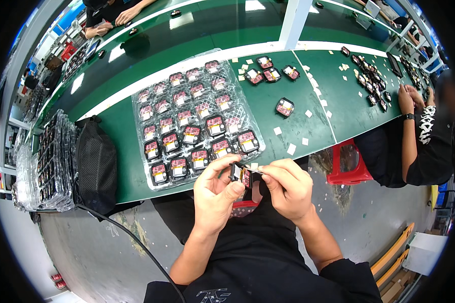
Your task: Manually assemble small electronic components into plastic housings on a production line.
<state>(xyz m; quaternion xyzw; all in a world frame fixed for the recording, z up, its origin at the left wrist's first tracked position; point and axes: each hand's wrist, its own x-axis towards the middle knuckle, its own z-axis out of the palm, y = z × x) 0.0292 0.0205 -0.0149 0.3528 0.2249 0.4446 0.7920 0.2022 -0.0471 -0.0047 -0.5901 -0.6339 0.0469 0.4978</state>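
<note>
My left hand [215, 194] grips a small black-cased electronic module [241, 174] between thumb and fingers, above the table's near edge. The module is tilted on its side, showing a red circuit board with a white and a yellow patch. Pinched in my right hand [289, 189] is a thin metallic tool [257, 171], perhaps tweezers, whose tip meets the module's upper edge. Just beyond my hands lies a clear plastic tray [260, 132] with rows of similar modules; those in the nearer rows sit in black cases.
Loose modules [272, 75] and small cream paper squares [291, 149] lie on the green table [308, 132]. Stacked trays [53, 156] and a black bag [97, 164] stand at left, with a cable [136, 240] below. At right a co-worker's hands [410, 97] are near a red stool [346, 164].
</note>
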